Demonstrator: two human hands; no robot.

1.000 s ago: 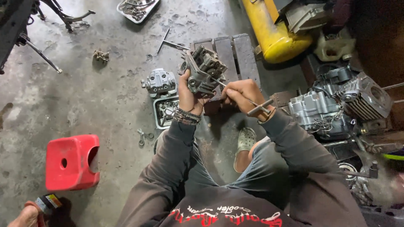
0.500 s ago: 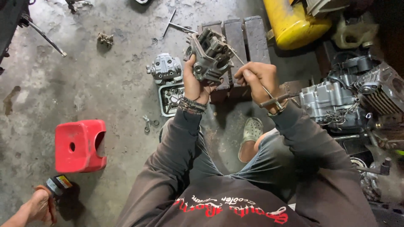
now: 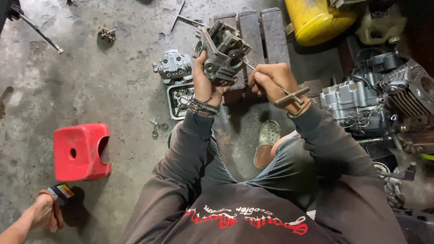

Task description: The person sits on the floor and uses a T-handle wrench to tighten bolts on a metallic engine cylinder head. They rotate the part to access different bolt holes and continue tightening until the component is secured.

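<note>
While gripped from below in the left hand (image 3: 207, 83), grey cast-metal engine head (image 3: 222, 49) looks heavy, rigid, oily; best held by its solid body. Right hand (image 3: 270, 80) clenched around thin metal T-handle tool (image 3: 289, 94), tip at the casting

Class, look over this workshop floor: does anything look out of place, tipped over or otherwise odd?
Yes. The red stool lies tipped on its side on the concrete floor. Loose parts are scattered about: an engine cover, a small metal piece and pliers. The left hand holds an engine part; the right hand holds a T-handle tool.
</note>
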